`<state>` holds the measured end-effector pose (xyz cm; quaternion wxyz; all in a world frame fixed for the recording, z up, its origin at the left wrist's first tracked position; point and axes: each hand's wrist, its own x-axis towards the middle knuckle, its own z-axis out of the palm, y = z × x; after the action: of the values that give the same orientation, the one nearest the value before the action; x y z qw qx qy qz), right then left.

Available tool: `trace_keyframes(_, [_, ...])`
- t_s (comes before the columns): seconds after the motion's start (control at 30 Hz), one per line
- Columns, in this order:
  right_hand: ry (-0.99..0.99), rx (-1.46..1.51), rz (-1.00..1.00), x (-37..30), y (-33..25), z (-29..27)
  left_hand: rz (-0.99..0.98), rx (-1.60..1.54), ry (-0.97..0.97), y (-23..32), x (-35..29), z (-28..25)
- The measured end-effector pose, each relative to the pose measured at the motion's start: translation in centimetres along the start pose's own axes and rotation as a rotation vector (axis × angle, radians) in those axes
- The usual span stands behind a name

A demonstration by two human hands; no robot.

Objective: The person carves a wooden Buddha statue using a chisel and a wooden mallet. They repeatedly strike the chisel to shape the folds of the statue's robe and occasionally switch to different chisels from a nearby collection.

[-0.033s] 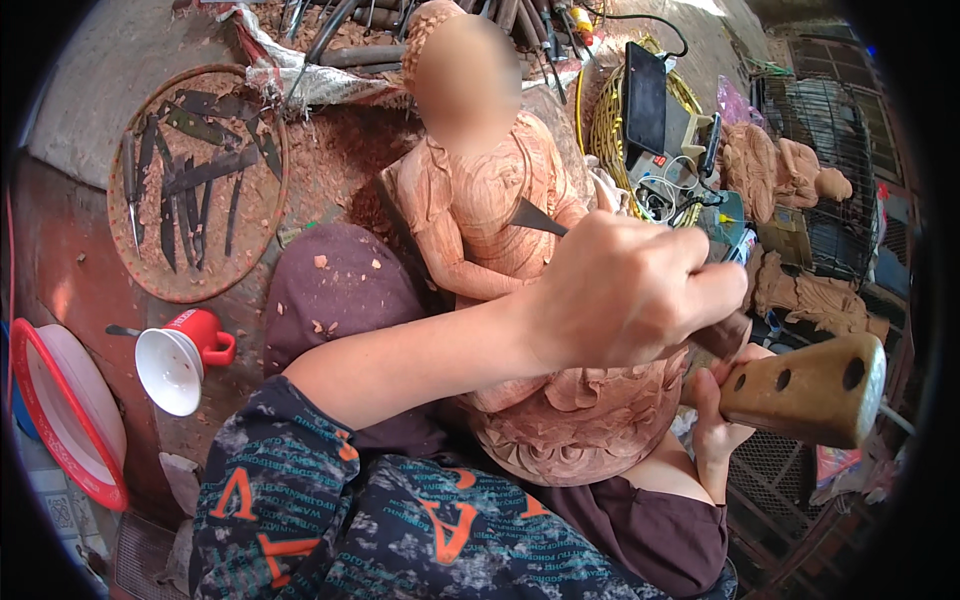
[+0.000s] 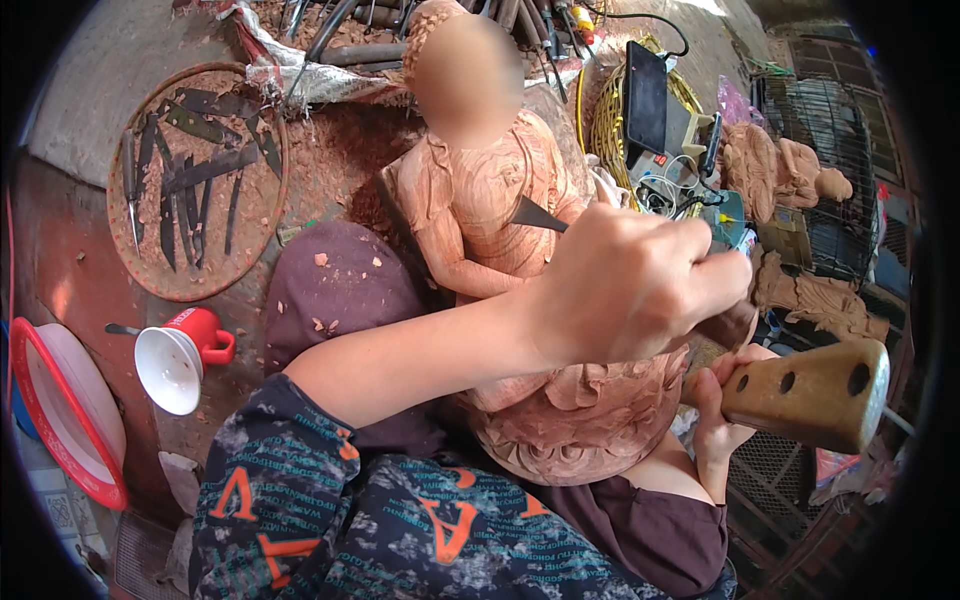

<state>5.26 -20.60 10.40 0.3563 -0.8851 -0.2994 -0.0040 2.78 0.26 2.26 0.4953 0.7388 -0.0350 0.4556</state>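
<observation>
Can't make out the blurry face [image 2: 466, 80] of the wooden statue [image 2: 490, 215]. Can't see the middle of the chisel [image 2: 540, 217], covered by the left hand [image 2: 630, 285], or all the right hand [image 2: 718, 425], partly behind the mallet [image 2: 812, 400]. Can't see all the tools [image 2: 362, 57], cut off up top.

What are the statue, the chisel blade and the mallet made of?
The statue looks like bare, unvarnished wood: matte, reddish-tan, with curving grain lines across its chest. The chisel blade appears to be metal, probably steel, being thin, flat and dark. The mallet is smooth, yellow-brown and slightly shiny, with dark round spots; perhaps polished wood, though its surface leaves that open.
</observation>
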Motion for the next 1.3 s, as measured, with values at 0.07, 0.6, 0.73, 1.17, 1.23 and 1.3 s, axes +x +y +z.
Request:
trace_keyframes(0.07, [-0.013, -0.005, -0.053, 0.3, -0.3, -0.2, -0.036, -0.036, -0.006, -0.2, 0.3, 0.2])
trace_keyframes(0.6, [-0.087, -0.241, -0.169, 0.2, 1.5, -2.0, -0.008, -0.028, -0.149, -0.2, -0.1, 0.3])
trace_keyframes(0.73, [-0.051, -0.296, -0.050, -0.1, 0.2, -1.1, -0.006, -0.038, -0.103, -0.3, -0.4, 0.6])
trace_keyframes(1.17, [-0.090, -0.271, -0.279, 1.3, -0.5, -0.4, 0.044, -0.107, -0.176, -0.6, -1.2, -0.1])
trace_keyframes(1.23, [-0.166, -0.464, -0.241, 0.7, 0.1, -1.5, 0.051, -0.133, -0.145, -0.7, -1.2, -0.2])
trace_keyframes(1.3, [-0.197, -0.575, -0.223, 0.5, -0.3, -2.4, 0.051, -0.115, -0.167, -0.5, -1.2, -0.4])
